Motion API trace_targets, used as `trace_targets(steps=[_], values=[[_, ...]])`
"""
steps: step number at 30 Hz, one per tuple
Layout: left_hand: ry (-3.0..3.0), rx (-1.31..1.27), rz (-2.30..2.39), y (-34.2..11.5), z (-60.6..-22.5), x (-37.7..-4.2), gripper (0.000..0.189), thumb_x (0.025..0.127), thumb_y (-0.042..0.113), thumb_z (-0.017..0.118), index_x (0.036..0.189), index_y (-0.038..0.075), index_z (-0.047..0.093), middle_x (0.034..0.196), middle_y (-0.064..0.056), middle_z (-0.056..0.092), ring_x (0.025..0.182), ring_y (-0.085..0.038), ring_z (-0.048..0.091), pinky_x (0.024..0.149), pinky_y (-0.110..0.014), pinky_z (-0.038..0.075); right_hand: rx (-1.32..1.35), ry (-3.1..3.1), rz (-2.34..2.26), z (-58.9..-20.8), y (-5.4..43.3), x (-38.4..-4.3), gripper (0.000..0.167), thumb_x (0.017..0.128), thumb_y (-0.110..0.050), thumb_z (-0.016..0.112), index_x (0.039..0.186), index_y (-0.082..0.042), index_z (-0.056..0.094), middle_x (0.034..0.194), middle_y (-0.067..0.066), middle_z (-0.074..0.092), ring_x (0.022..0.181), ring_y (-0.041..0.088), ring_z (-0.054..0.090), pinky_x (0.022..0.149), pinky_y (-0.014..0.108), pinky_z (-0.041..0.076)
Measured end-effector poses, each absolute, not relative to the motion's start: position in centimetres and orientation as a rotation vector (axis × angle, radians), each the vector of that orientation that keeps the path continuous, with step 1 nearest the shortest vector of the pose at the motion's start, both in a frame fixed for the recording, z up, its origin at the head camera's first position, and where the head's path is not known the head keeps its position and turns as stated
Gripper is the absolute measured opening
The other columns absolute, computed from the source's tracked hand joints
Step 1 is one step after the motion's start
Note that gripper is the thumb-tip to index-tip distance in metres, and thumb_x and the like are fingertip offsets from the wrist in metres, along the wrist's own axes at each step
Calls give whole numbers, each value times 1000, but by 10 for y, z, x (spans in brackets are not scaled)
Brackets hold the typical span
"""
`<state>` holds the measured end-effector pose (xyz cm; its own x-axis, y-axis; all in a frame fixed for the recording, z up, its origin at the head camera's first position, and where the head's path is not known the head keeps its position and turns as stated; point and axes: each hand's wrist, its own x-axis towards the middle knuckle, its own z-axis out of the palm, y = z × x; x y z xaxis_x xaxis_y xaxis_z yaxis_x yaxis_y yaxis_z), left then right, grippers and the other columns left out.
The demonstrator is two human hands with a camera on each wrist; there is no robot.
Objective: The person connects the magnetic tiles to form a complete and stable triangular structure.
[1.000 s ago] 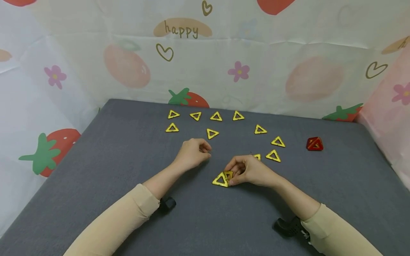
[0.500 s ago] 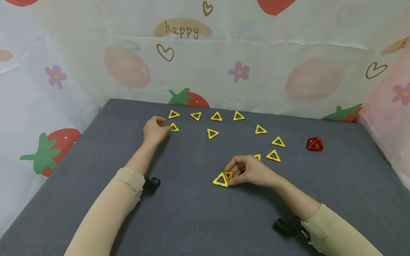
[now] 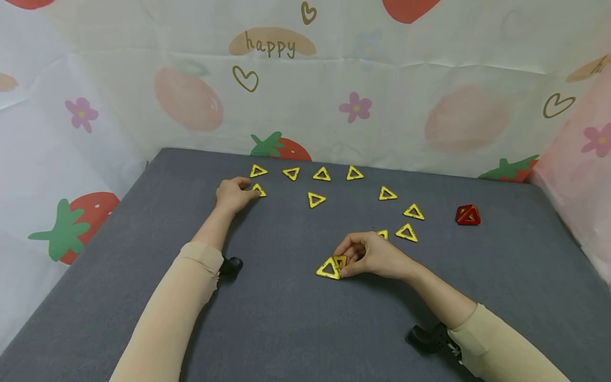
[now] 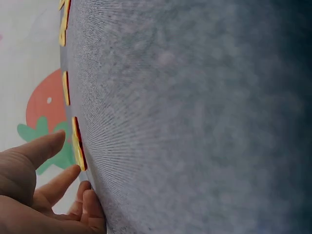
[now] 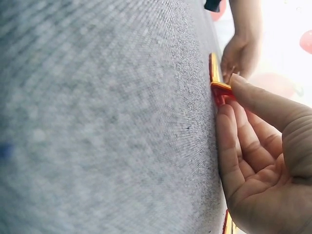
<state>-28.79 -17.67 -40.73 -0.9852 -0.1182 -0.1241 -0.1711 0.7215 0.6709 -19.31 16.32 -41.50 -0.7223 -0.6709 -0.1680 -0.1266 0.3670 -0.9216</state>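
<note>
My left hand [image 3: 234,195] reaches over the table's left side, its fingertips at a yellow triangle tile [image 3: 257,186] that lies flat. In the left wrist view, thumb and index finger stand apart, and one fingertip is right at that tile's edge [image 4: 78,151]. My right hand [image 3: 374,255] pinches another triangle tile [image 5: 222,88], yellow on one face and red on the other, between thumb and fingers. This tile stands tilted up along the edge of a flat yellow tile [image 3: 322,272] near the middle of the table. My fingers partly hide it in the head view.
Several more yellow triangle tiles lie loose at the back, such as one tile [image 3: 310,200] in the middle and another [image 3: 413,235] behind my right hand. A red pyramid [image 3: 461,213] stands at the right. Printed curtains [image 3: 401,116] border the grey cloth [image 3: 267,329].
My left hand has moved left from mid-table to the left yellow tile, then shifted slightly rightward over it. My right hand and its tile have stayed in place.
</note>
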Motion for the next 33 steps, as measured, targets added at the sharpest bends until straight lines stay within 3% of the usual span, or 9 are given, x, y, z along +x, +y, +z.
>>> trace_targets(steps=[6,15,24,33], values=[[2885,-216,1068,-175,-410,-290,59,95,32,64,144,3,49,148,-22,49,148,-41,23,123,-50,15,-687,2106,-1347,-415,163,-193,36,81,-10,80,114,-5,66,96,13,71,80,14,69,72,29,58],[2983,-225,835,-165,-405,-287,59,93,37,67,141,6,54,140,-22,55,140,-40,35,118,-51,23,-687,2104,-1347,-415,163,-193,37,81,-10,80,114,-5,66,97,15,70,80,14,69,72,29,58],[2966,-412,898,-154,-401,-284,48,91,34,70,134,11,62,142,-21,46,135,-41,36,109,-53,39,-687,2106,-1349,-415,163,-194,36,81,-11,80,114,-5,66,96,14,71,80,14,69,71,28,58],[2937,-389,1010,-158,-406,-287,44,86,26,77,124,8,64,131,-16,61,129,-37,46,112,-47,35,-685,2098,-1353,-415,164,-193,37,81,-10,80,115,-4,65,98,16,70,80,13,69,72,29,58]])
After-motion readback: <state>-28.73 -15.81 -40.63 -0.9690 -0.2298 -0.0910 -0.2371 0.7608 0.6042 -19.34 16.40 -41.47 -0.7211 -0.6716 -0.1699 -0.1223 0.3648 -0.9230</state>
